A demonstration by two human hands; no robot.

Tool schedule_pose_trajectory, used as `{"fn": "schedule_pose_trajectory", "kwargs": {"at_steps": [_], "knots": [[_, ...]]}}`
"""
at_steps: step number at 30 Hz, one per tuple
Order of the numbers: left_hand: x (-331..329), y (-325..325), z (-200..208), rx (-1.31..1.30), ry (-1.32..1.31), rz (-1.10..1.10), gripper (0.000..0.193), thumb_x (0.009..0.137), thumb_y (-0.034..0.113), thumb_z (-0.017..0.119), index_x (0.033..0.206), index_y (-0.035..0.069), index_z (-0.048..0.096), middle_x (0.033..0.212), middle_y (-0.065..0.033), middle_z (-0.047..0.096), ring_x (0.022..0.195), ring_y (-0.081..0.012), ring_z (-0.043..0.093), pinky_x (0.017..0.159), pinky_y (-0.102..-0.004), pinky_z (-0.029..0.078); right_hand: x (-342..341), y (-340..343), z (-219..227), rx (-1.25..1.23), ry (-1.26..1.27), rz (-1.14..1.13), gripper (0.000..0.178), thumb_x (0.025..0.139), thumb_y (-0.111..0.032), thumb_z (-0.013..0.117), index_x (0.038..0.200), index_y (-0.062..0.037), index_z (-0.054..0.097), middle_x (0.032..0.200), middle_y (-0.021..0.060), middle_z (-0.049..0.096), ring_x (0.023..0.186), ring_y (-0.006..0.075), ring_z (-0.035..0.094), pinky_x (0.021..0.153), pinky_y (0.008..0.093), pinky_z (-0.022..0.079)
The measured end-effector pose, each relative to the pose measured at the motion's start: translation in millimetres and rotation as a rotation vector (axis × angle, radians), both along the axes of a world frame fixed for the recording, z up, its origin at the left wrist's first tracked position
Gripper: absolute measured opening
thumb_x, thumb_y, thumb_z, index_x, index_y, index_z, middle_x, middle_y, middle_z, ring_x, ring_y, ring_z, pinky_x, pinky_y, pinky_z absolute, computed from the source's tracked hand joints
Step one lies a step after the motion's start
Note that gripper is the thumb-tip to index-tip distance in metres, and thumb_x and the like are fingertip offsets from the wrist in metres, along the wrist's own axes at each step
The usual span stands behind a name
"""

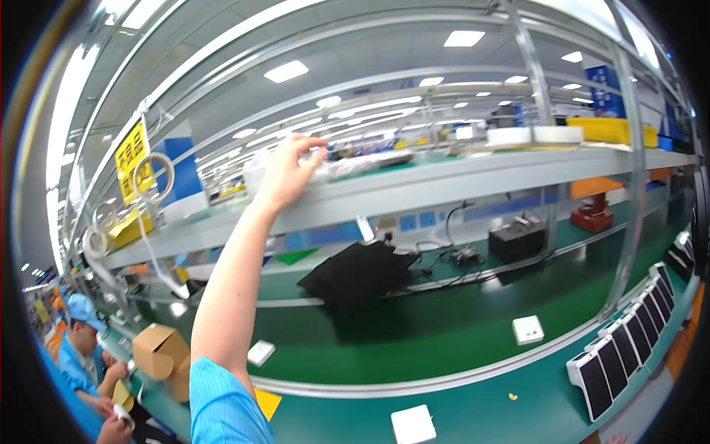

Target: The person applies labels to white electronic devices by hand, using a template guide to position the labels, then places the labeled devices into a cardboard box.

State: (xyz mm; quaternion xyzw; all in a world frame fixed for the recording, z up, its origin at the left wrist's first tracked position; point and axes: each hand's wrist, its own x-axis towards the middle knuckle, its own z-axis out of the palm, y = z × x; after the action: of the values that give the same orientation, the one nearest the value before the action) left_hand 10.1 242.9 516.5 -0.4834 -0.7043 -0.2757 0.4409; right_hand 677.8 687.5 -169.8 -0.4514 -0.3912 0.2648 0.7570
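The left hand [291, 172] is raised at the shelf [444, 181], fingers loosely curled and seemingly empty, beside clear plastic wrapping [349, 167] lying there; the right hand [618, 439], barely shown, cannot be judged. Knocks against the shelf's edge are best avoided.

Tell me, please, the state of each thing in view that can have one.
Left hand, raised, fingers curved, partly open
Clear plastic, too blurred to tell
Ceiling lights, lit
Dark-faced units, tilted, standing in a row
Black sheet, draped
Nearest white box, lying flat
Cardboard box, open or shut unclear
Large ring, hanging
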Motion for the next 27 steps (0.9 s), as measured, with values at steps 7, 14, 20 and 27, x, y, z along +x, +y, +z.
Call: {"fn": "schedule_pose_trajectory", "kwargs": {"at_steps": [7,14,20,27], "knots": [[-24,3,26,-0.599,-0.427,0.159,0.065,0.094,0.061,0.042,0.14,0.015,0.049,0.14,-0.0164,0.05,0.131,-0.034,0.045,0.109,-0.0415,0.035,-129,-88,346,0.466,-0.063,0.132,0.052,0.101,-0.031,0.045,0.145,-0.0069,0.034,0.118,0.0042,0.051,0.103,0.0126,0.052,0.092,0.0275,0.04],[-23,-20,3,-0.471,-0.44,0.064,0.05,0.096,0.045,0.045,0.139,0.02,0.05,0.137,-0.0172,0.053,0.127,-0.0329,0.049,0.106,-0.0389,0.037,-400,-182,645,1.217,-0.809,0.644,0.017,0.092,-0.008,0.056,0.106,0.0012,0.061,0.09,0.0161,0.061,0.088,0.0287,0.063,0.08,0.0344,0.05],[-5,14,20,-0.504,-0.38,0.191,0.053,0.096,0.04,0.047,0.14,0.011,0.047,0.139,-0.02,0.051,0.128,-0.0334,0.049,0.109,-0.0395,0.035,-585,-178,719,1.081,-1.591,0.895,0.054,0.092,-0.049,0.055,0.127,-0.0078,0.059,0.126,0.0212,0.059,0.119,0.035,0.055,0.102,0.0429,0.041],[-64,24,9,-0.247,-0.53,0.129,0.072,0.094,0.05,0.048,0.153,0.016,0.025,0.158,-0.0129,0.023,0.146,-0.0287,0.019,0.117,-0.0385,0.015,-651,-164,712,1.035,-1.07,0.904,0.032,0.091,-0.033,0.061,0.086,-0.0029,0.07,0.084,0.0092,0.073,0.079,0.0278,0.07,0.067,0.0397,0.056]]}}
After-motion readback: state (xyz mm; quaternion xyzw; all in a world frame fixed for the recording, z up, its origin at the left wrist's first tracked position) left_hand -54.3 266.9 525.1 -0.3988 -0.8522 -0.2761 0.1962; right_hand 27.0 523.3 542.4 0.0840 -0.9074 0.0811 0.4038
